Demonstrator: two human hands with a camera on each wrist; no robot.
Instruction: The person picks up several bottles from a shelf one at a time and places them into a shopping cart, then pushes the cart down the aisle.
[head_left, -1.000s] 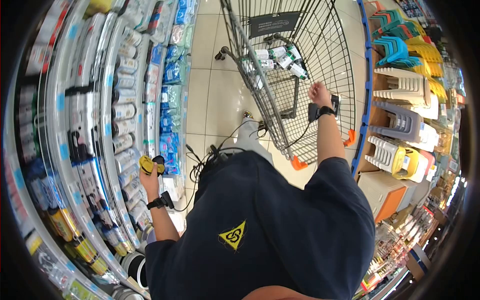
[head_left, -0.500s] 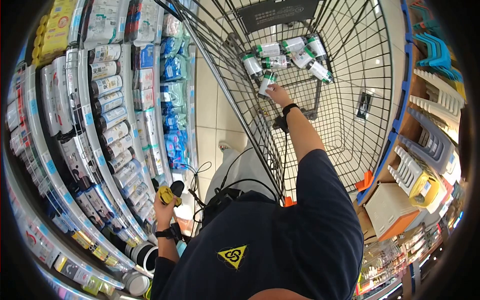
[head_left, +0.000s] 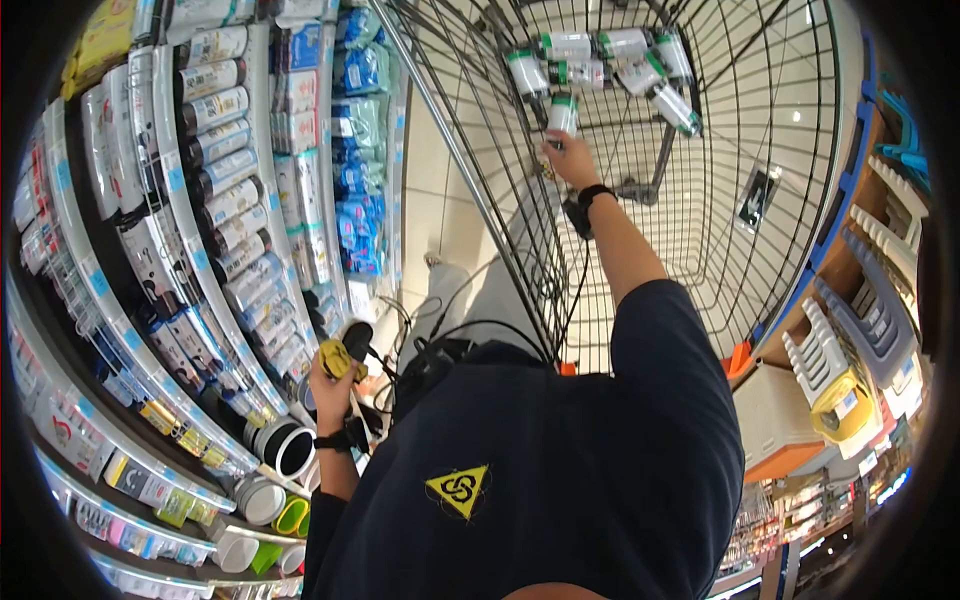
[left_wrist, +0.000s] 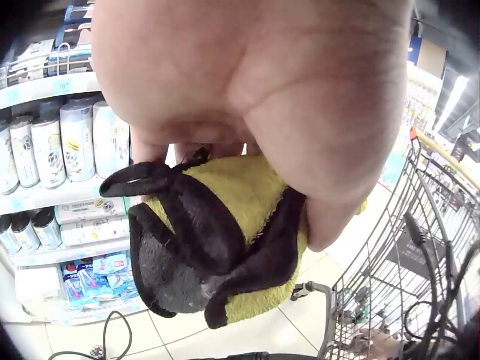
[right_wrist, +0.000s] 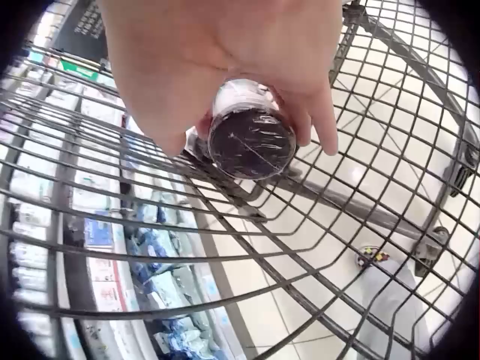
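The right hand (head_left: 570, 162) is curling its fingers and thumb around a white, green-banded cylinder (head_left: 562, 115), which is sitting inside the wire cart (head_left: 465, 155) near several similar cylinders (head_left: 625, 43). Its dark end (a clear wrapper is shining over it) is facing the wrist camera. Near the shelves (head_left: 170, 180), the left hand (head_left: 330, 393) is gripping a bunched yellow-and-black cloth item (left_wrist: 210, 225).
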